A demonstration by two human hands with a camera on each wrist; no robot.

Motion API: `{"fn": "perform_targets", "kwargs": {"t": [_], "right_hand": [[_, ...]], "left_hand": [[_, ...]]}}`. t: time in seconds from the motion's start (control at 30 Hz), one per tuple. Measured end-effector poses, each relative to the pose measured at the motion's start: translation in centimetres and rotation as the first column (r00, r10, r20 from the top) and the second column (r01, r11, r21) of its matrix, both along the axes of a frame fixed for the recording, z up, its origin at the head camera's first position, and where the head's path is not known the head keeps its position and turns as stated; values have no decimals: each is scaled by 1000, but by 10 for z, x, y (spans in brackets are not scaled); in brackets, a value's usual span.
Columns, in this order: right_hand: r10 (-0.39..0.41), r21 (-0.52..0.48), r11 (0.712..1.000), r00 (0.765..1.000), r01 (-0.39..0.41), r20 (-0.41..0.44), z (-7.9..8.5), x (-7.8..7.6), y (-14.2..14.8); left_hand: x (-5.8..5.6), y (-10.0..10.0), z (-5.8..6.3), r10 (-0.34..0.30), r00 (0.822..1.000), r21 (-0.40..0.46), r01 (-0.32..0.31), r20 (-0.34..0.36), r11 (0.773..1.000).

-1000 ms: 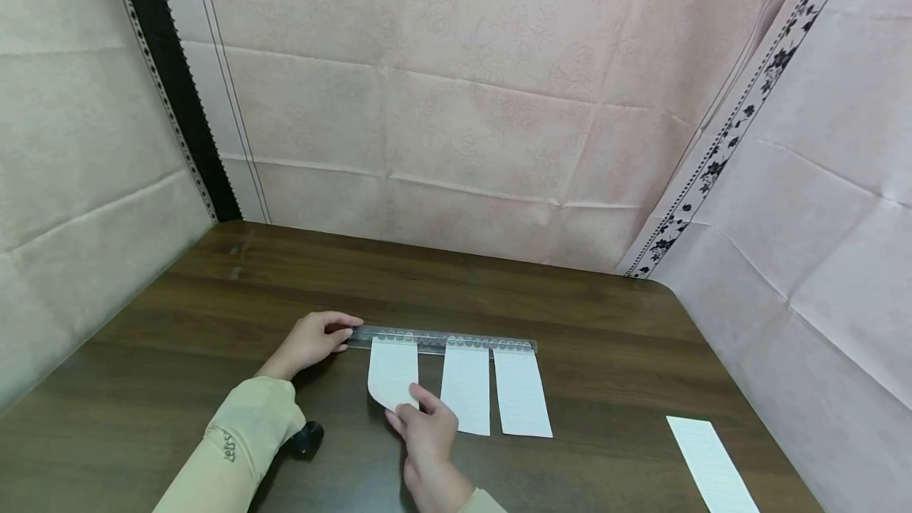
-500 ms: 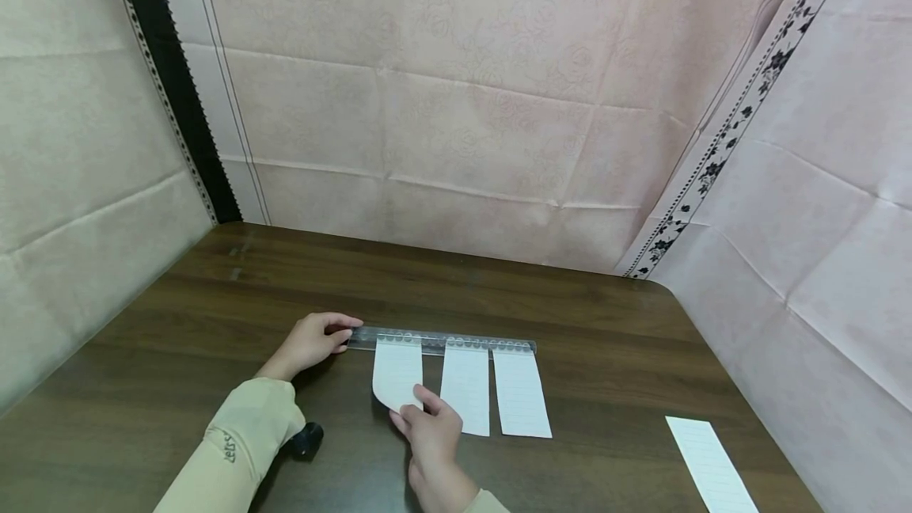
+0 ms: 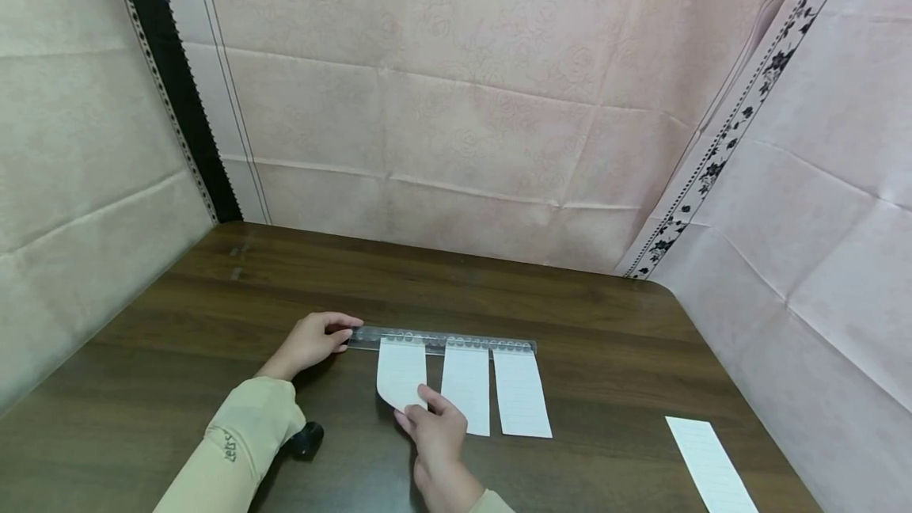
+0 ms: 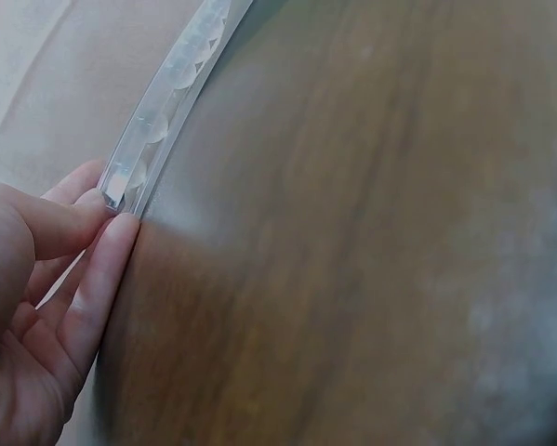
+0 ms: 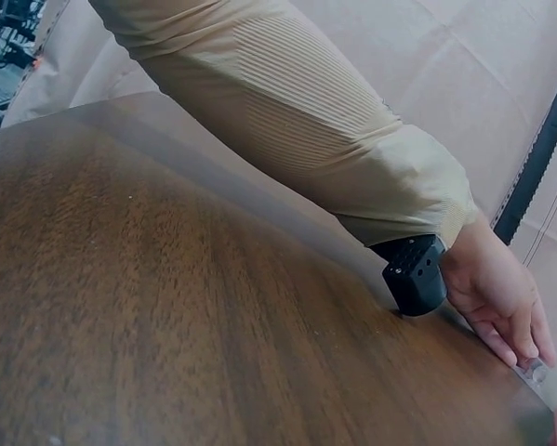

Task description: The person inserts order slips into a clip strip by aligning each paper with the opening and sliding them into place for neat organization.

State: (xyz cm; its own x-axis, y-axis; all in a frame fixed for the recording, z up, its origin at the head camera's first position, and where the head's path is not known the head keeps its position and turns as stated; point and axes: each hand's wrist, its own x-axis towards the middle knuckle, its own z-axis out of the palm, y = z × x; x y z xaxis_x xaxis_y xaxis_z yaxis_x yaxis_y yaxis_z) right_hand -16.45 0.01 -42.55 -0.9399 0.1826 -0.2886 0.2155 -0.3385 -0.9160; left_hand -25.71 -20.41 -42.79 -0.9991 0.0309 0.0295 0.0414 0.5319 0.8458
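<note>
My left hand (image 3: 311, 344) pinches the left end of a clear plastic strip (image 3: 435, 345), which lies across the table. The left wrist view shows a row of round clear tabs along this strip (image 4: 171, 93), its end between thumb and fingers. Three narrow white lined paper slips hang from it toward me: a left slip (image 3: 401, 370), a middle slip (image 3: 466, 382) and a right slip (image 3: 522, 394). With thumb and fingers my right hand (image 3: 438, 438) pinches the lower right corner of the left slip, whose lower left corner curls up. It partly covers the middle slip's lower edge.
A separate white lined slip (image 3: 712, 465) lies at the right front of the dark wooden table (image 3: 584, 457). A black wrist camera (image 3: 308, 440) sits under the left sleeve. Pale cloth (image 3: 463, 141) walls in the back and both sides.
The left slip has slid a little to the right along the strip, with my right hand still pinching its corner, and now stands closer to the middle slip. My left hand keeps its place.
</note>
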Motion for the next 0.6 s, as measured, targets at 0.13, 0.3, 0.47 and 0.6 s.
{"fn": "perform_targets", "kwargs": {"t": [0.13, 0.3, 0.47, 0.6], "right_hand": [[1, -1, 1000, 1000, -1, -5, 0, 0, 0], [-4, -2, 1000, 1000, 4, -18, -1, 1, 2], [-9, 2, 1000, 1000, 9, -16, -1, 1, 3], [-11, -2, 1000, 1000, 11, -19, -1, 1, 4]], "left_hand": [[0, 0, 0, -5, 1000, 4, 5, -1, 1000], [1, -1, 1, -6, 1000, -5, 6, -8, 1000], [0, -1, 0, -2, 1000, -19, 2, -7, 1000], [0, -1, 0, -1, 1000, -21, 1, -5, 1000]]}}
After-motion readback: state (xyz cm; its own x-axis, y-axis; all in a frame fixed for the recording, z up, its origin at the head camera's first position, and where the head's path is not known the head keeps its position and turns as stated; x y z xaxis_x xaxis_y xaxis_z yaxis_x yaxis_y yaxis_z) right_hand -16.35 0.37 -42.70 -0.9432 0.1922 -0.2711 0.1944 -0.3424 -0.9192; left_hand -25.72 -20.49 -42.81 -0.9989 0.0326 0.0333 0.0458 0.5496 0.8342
